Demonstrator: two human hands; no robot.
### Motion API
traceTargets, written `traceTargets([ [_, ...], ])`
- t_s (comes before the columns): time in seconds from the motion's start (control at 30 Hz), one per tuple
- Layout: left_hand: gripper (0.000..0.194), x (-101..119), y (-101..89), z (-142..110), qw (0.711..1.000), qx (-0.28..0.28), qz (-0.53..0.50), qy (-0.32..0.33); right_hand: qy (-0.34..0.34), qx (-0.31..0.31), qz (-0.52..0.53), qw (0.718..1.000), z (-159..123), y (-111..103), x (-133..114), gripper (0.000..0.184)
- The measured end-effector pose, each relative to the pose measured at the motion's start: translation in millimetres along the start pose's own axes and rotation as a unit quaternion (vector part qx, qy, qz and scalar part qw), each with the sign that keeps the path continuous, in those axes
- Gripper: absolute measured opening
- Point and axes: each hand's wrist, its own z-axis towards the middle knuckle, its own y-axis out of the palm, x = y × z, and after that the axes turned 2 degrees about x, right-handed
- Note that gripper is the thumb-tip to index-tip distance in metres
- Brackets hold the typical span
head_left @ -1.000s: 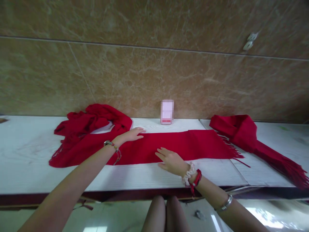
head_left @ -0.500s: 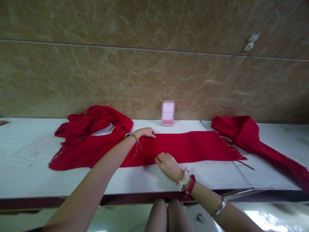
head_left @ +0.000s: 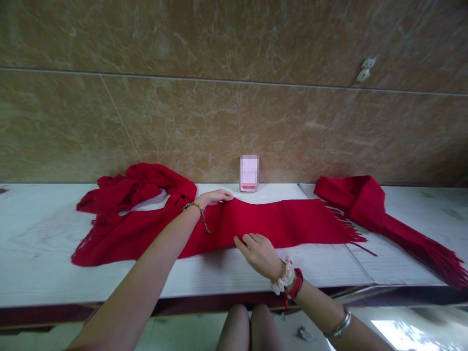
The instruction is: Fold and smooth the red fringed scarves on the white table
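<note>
Stretched lengthwise across the middle of the white table (head_left: 47,234), a long red scarf (head_left: 270,222), mostly flat, with fringe (head_left: 349,231) at the right end. Lifted a little midway along, with a shadow beneath the near edge and a shallow sag in the far edge. Held at the far edge by the left hand (head_left: 215,197), grip clamped on the cloth, forearm reaching over the scarf from near left. Held at the near edge, slightly farther right, by the right hand (head_left: 261,253), grip likewise closed on the cloth, fingers curled. Around the left wrist, a beaded bracelet (head_left: 199,209); around the right, a pale scrunchie (head_left: 284,277) and a red band (head_left: 297,283), with a silver bangle (head_left: 342,324) on the forearm. To the left, a heap of bunched red cloth (head_left: 146,183); cannot tell whether joined to the scarf. To the right, just beside the fringe, another red scarf (head_left: 365,200), folded over at the far end. Upright at the far side, between both, a pixelated phone (head_left: 249,173). Behind, a brown marbled wall (head_left: 183,126) with a white socket (head_left: 365,68) toward the right. At the near side, two knees (head_left: 237,326).
</note>
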Motion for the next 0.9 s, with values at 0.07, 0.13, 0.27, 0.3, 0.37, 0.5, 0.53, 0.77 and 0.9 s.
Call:
traceTargets([
  [0.07,0.026,7.2,4.2,1.3,1.000,0.002,-0.025,0.008,-0.005,0.003,0.002,1.000,-1.5,-2.8,0.9,0.019],
  [0.13,0.025,15.4,7.9,2.8,0.999,0.002,-0.045,0.014,-0.007,0.010,0.001,1.000,-2.8,-6.5,2.5,0.019],
  [0.27,0.023,33.6,14.2,8.5,0.997,0.000,-0.075,0.028,0.015,0.042,-0.002,0.999,-5.9,-18.4,11.5,0.022],
  [0.3,0.023,38.5,15.8,11.3,0.996,0.001,-0.080,0.032,0.024,0.048,-0.001,0.999,-7.1,-22.3,15.2,0.023],
  [0.37,0.024,48.7,20.0,19.1,0.995,0.002,-0.090,0.042,0.043,0.052,-0.002,0.998,-10.3,-30.6,24.1,0.025],
  [0.5,0.024,72.1,34.5,41.7,0.993,-0.004,-0.099,0.066,0.078,0.045,-0.013,0.996,-21.8,-48.6,46.6,0.029],
  [0.53,0.025,78.9,39.7,47.9,0.992,-0.007,-0.099,0.072,0.088,0.043,-0.013,0.995,-25.9,-53.3,53.0,0.029],
  [0.77,0.013,136.2,89.8,94.7,0.988,-0.019,-0.084,0.127,0.211,0.086,0.021,0.973,-63.3,-89.7,102.8,0.032],
  [0.9,0.010,160.5,127.1,129.9,0.989,-0.021,-0.047,0.141,0.264,0.114,0.036,0.957,-90.9,-107.0,129.3,0.029],
])
